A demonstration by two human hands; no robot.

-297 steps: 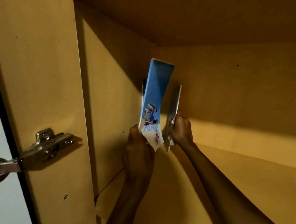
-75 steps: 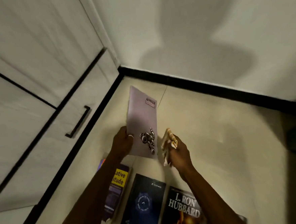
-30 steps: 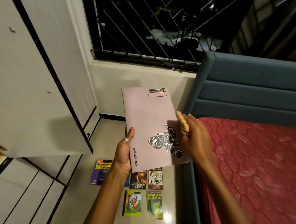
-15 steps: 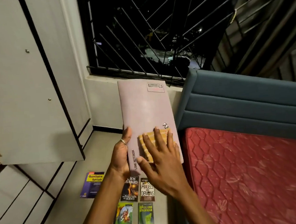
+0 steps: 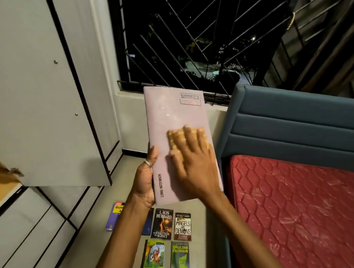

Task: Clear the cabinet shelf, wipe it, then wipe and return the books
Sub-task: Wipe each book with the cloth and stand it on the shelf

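Fingers of the right hand (image 5: pixel 192 166) lie spread, pressing a yellow cloth (image 5: pixel 175 138) flat onto the pink notebook (image 5: pixel 174 121), which the left hand (image 5: pixel 145 183) grips by its spine, steadying it for wiping.

Ten seconds ago both hands were up inside the cabinet, handling a blue book. Since then the left hand (image 5: pixel 146 184) has taken up a pink notebook (image 5: pixel 178 133) and raised it to the frame's centre. The right hand (image 5: pixel 195 166), beside the cover a second ago, now lies flat on it, pressing a yellow cloth (image 5: pixel 179 136) higher up the cover than half a second ago.
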